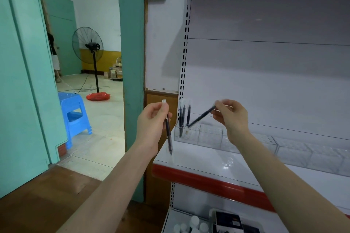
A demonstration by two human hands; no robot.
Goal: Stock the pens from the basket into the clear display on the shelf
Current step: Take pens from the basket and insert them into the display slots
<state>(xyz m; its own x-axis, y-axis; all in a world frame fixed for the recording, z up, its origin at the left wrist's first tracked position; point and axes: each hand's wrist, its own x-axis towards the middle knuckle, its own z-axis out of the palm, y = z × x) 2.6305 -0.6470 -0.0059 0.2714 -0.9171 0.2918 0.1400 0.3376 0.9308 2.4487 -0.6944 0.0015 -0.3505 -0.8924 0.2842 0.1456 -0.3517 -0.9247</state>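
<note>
A clear display [246, 141] with rows of small holes lies along the white shelf [217, 164]. Three dark pens [184, 114] stand upright in its far left end. My right hand [232, 115] pinches the top of another dark pen [201, 116], which slants down to the left with its tip at the display next to the standing pens. My left hand [153, 123] grips a dark pen with a clear cap [168, 130], held almost upright just left of the shelf's corner. The basket is out of view.
The shelf has a red front strip [208, 179] and a perforated upright [184, 62]. Below it, white bottles [191, 225] and a dark box [228, 221] sit on a lower shelf. To the left, a doorway shows a blue stool [74, 117] and a standing fan [88, 45].
</note>
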